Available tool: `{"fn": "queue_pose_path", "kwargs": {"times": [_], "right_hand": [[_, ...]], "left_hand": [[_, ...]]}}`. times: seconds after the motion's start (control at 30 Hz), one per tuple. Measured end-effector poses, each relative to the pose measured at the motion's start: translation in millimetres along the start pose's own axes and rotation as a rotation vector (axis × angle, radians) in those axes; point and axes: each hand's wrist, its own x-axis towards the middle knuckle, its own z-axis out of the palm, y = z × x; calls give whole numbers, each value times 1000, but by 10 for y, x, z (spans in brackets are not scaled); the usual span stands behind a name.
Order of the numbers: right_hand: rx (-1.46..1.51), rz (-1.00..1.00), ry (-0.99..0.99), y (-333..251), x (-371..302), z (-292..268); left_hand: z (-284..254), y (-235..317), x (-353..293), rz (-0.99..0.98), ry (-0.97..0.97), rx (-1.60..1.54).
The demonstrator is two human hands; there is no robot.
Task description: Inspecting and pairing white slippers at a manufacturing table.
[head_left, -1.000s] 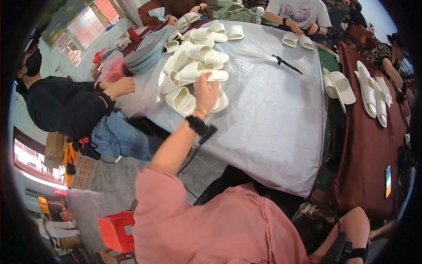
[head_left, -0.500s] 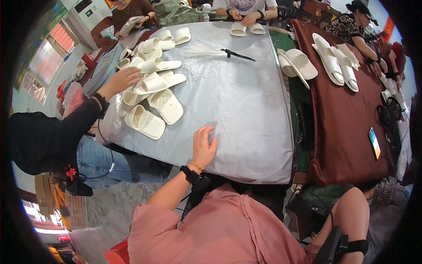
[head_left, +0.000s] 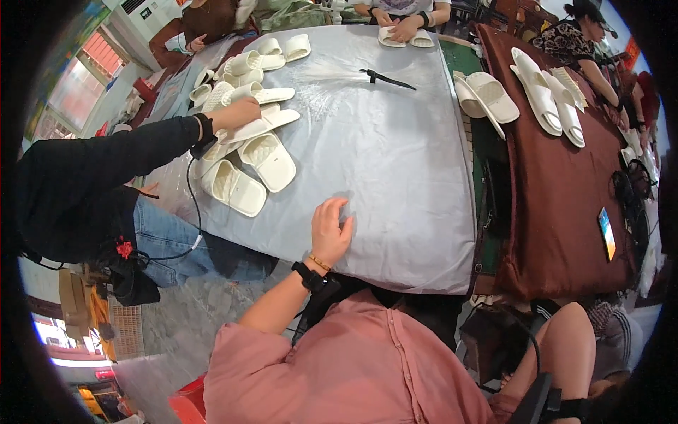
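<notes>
My left hand (head_left: 330,232) rests on the near part of the grey-covered table (head_left: 395,184), fingers apart and slightly bent, holding nothing. A watch-like black device and a gold-coloured bracelet are at its wrist. My bent right arm (head_left: 561,350) shows at the lower right; its hand is out of view. Nearest to my left hand lies a cream slipper (head_left: 270,164), with another slipper (head_left: 240,189) beside it. More cream slippers lie behind these along the table's left side. A co-worker's hand (head_left: 241,114), reaching from the left, is on one of them.
Clear thin strands (head_left: 321,76) bound with a black strap (head_left: 390,79) lie at the far middle. Across the table, another person's hands (head_left: 402,27) touch two slippers. On the right, a brown-covered table (head_left: 565,219) bears slippers (head_left: 540,95) and a phone (head_left: 607,233).
The co-worker's arm on the left has reached further right, onto the slippers. At the far left, a person's hands have moved apart. My left hand stays about where it was on the table.
</notes>
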Motion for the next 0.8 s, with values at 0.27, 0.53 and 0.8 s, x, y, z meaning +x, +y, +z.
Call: {"fn": "queue_pose_path", "kwargs": {"times": [0.27, 0.53, 0.8], "right_hand": [[8, 8, 9, 107, -59, -29], [8, 11, 13, 237, -87, -25], [14, -9, 11, 351, -120, 18]], "left_hand": [[0, -6, -8, -1, -12, 24], [16, -10, 10, -20, -24, 42], [8, 20, 15, -28, -18, 34]]}}
